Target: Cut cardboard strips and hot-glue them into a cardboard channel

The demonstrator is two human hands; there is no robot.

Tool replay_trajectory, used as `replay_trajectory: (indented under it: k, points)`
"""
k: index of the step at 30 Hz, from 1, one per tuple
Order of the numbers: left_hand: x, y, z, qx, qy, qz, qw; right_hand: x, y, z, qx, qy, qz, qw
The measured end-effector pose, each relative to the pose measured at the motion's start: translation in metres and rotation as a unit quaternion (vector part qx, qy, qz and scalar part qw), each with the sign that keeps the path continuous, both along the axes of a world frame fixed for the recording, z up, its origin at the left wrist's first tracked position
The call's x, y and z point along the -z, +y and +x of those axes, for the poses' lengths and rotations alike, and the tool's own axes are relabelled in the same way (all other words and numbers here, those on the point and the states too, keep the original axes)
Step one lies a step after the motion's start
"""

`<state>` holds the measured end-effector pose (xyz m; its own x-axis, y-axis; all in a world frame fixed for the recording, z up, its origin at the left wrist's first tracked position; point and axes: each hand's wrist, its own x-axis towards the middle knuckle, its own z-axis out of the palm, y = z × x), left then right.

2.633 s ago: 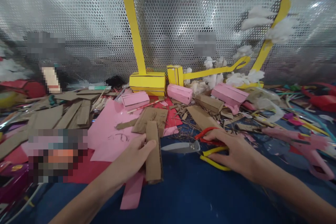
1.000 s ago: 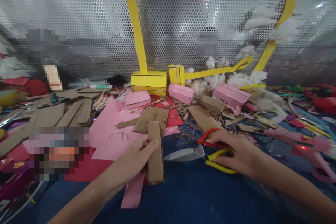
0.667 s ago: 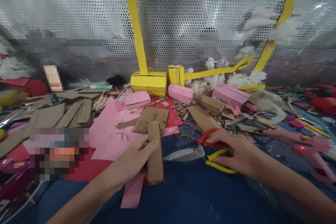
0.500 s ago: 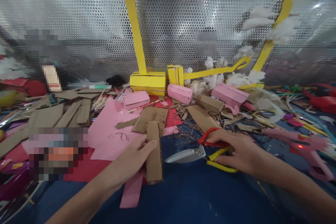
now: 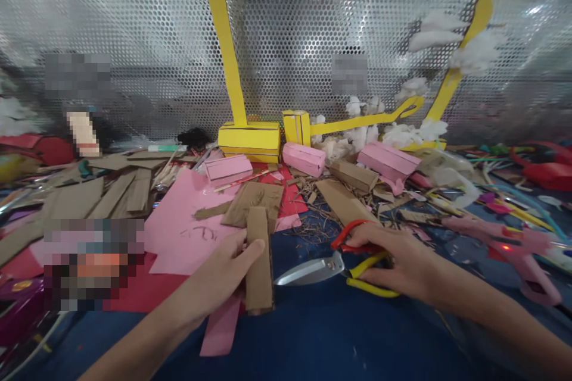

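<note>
Left hand (image 5: pixel 218 277) pinches cardboard strip (image 5: pixel 259 259) upright; right hand (image 5: pixel 402 259) grips scissors (image 5: pixel 330 266), blades nearly closed, tip beside strip.

The cardboard strip (image 5: pixel 259 259) is plain brown. The scissors (image 5: pixel 339 261) have one red and one yellow handle and silver blades. The tabletop (image 5: pixel 339 339) is dark blue, the paper sheet (image 5: pixel 187 220) pink, the far perforated panel (image 5: pixel 134 24) silver with round holes.

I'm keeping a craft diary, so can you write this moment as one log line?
left hand: holds cardboard strip upright | right hand: holds scissors, blades closed, tip beside strip | table: blue table, pink paper, cardboard scraps
</note>
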<state>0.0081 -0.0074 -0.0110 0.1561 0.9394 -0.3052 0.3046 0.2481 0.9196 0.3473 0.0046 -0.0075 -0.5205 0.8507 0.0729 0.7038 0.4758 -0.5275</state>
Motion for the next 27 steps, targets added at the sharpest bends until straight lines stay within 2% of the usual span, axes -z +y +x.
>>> replay_trajectory:
  k: [8, 15, 21, 27]
  points:
    - [0.004, 0.0, -0.002, 0.012, 0.003, 0.015, 1.0, -0.001, -0.001, -0.003, 0.001, 0.003, 0.0, 1.0]
    - [-0.001, 0.0, -0.001, 0.027, -0.025, 0.0, 0.999, -0.008, -0.001, -0.001, -0.005, 0.008, 0.019, 1.0]
    - [0.0, -0.001, 0.0, 0.02, -0.034, 0.0, 0.999, -0.016, -0.007, -0.003, -0.002, 0.006, -0.007, 1.0]
    - [0.004, -0.003, 0.0, 0.019, -0.039, -0.027, 0.999, -0.012, -0.006, -0.003, -0.02, 0.007, -0.029, 0.999]
